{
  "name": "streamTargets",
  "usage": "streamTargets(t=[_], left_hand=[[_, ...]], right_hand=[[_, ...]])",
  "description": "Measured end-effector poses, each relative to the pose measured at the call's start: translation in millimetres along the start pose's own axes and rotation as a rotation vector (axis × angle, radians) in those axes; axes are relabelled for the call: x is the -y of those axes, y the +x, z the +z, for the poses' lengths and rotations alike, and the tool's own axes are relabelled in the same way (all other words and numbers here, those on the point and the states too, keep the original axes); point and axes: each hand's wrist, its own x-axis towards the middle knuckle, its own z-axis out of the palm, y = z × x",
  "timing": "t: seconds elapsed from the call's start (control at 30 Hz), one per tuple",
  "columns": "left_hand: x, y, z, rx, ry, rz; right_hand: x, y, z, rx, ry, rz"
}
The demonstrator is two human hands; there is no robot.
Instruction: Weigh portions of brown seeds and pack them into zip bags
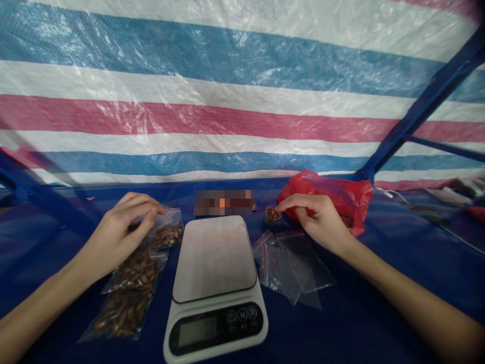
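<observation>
My left hand [121,227] rests with its fingers pinched on the top of a small clear bag of almonds [168,233], left of a white kitchen scale [214,283]. More filled almond bags [129,288] lie under my left wrist. My right hand [316,215] reaches with pinched fingers to a small cup of almonds [272,214], in front of a red plastic bag [333,194]. Whether those fingers hold a nut is not visible.
Several empty clear zip bags [291,265] lie right of the scale on the dark blue table cover [359,313]. A striped tarp [227,101] hangs behind, with blue metal frame bars [420,111] on the right. Loose items lie at the far right.
</observation>
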Motion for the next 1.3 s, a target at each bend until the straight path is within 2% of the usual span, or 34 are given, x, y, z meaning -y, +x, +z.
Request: streamTargets(t=[0.27, 0.43, 0.5, 0.63, 0.73, 1.0, 1.3], left_hand=[[-1, -2, 0.0, 0.007, -0.013, 0.007], [-5, -1, -1.1, -0.004, -0.003, 0.005], [-7, 0, -1.4, 0.004, 0.003, -0.009], [-10, 1, -1.7, 0.018, 0.006, -0.045], [-13, 2, -2.2, 0.024, 0.015, -0.067], [-19, 3, -2.8, 0.023, 0.032, -0.055], [-14, 2, 0.3, -0.008, 0.003, -0.053]], right_hand=[[-6, 0, 2, 0.04, -0.006, -0.11], [14, -3, 0, 0.04, 0.13, -0.211], [31, -9, 1, 0.129, 0.243, -0.276], [63, -25, 13, 0.406, 0.416, -0.445], [72, -32, 22, 0.497, 0.424, -0.508], [75, -35, 26, 0.565, 0.385, -0.556], [77, -35, 25, 0.557, 0.283, -0.603]])
